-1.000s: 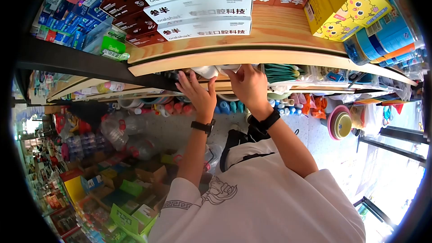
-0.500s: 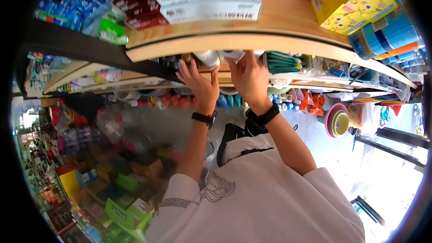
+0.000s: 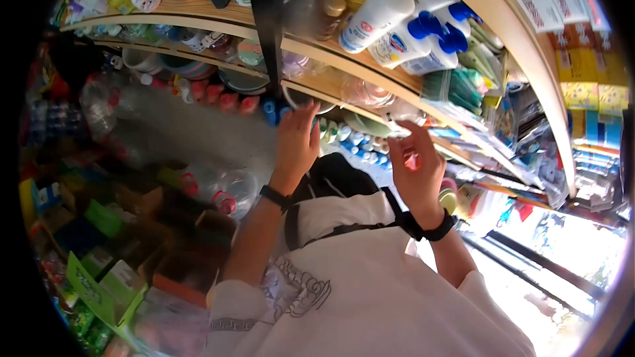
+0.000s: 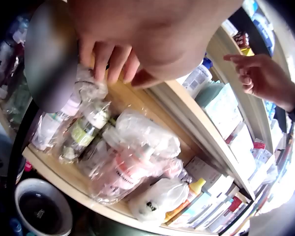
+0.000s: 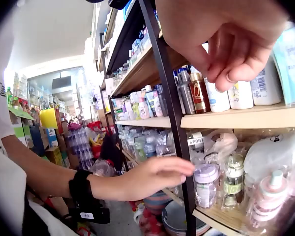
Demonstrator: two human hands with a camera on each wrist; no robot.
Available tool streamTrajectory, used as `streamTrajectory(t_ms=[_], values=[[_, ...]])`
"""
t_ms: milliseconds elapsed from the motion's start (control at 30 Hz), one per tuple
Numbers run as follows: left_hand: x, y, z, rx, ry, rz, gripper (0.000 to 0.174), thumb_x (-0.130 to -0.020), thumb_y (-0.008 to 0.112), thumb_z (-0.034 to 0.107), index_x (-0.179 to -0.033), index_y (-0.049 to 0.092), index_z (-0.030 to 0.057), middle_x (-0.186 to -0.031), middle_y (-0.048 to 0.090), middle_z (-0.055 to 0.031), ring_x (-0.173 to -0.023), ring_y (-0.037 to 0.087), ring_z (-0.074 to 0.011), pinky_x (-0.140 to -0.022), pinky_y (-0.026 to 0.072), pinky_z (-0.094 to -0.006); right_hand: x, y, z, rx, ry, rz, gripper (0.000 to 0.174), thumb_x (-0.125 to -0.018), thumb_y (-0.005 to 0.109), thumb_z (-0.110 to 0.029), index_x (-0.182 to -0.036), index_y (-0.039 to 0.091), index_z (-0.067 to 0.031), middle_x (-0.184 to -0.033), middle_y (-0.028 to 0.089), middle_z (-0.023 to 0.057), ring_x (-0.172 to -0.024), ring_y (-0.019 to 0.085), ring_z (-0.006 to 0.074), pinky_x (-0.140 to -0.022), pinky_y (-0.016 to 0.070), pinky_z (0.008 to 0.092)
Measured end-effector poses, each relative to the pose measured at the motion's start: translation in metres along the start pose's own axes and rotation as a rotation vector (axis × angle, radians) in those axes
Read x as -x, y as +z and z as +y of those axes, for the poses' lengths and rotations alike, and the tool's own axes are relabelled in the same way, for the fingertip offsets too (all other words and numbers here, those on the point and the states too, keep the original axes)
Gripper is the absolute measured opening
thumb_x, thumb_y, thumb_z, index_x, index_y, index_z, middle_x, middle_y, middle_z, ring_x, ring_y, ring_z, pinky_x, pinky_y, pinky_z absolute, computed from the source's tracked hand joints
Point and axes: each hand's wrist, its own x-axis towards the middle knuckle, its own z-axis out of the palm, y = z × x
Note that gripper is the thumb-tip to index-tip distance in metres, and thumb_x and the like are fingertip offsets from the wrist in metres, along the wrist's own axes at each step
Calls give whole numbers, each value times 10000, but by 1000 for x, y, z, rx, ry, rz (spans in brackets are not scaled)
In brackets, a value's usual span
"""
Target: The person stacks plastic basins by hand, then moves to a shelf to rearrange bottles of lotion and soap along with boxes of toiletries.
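My left hand (image 3: 296, 145) is in the air before the shelves, fingers straight and holding nothing. Apart from it on the right, my right hand (image 3: 420, 168) has its fingers loosely bent around bare air. A white bottle (image 3: 377, 16) and white pump bottles (image 3: 400, 43) with blue tops stand on the shelf beyond them. Beside these is a brown bottle (image 5: 199, 96) with a gold cap, below the right fingers in the right wrist view. On the lower shelf, wrapped in clear plastic, are a pink bottle (image 4: 123, 172) and a bottle with a green label (image 4: 83, 135).
A black upright post (image 5: 169, 98) divides the shelving near the left hand. Teal packets (image 3: 453, 86) lie right of the pump bottles. Basins (image 4: 43, 206) stand under the lowest board. Open cartons (image 3: 112, 284) crowd the floor at left.
Both hands have come away from the white bottles under the upper board and lowered, spreading apart. The head view has swung and tilted, so the bottle shelf now shows fully.
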Motion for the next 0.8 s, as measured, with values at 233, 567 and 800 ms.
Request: streamTrajectory(t_ms=[233,567,800], values=[[120,70,-33,98,-275,-494,478,-860,773,310,-1193,639,-5,-1070,700,-190,-976,685,-369,-819,545,-487,15,10,7,96,80,-209,266,-890,756,-35,-1151,715,-70,-721,691,51,-606,667,138,-584,539,264],[171,67,-47,154,-495,-291,511,-901,736,283,-1286,605,-27,-1100,694,-209,-965,679,-395,-840,540,-477,-18,-4,-5,199,-202,-136,182,-857,713,96,-1019,691,16,-1031,760,132,-816,714,174,-781,547,305],[177,65,-70,100,-510,-149,473,-911,726,260,-1279,600,-9,-1105,692,-219,-972,674,-401,-822,538,-482,-104,-53,-3,388,-421,179,278,-980,657,-66,-1255,648,-32,-1236,666,132,-1131,632,247,-993,465,365]])
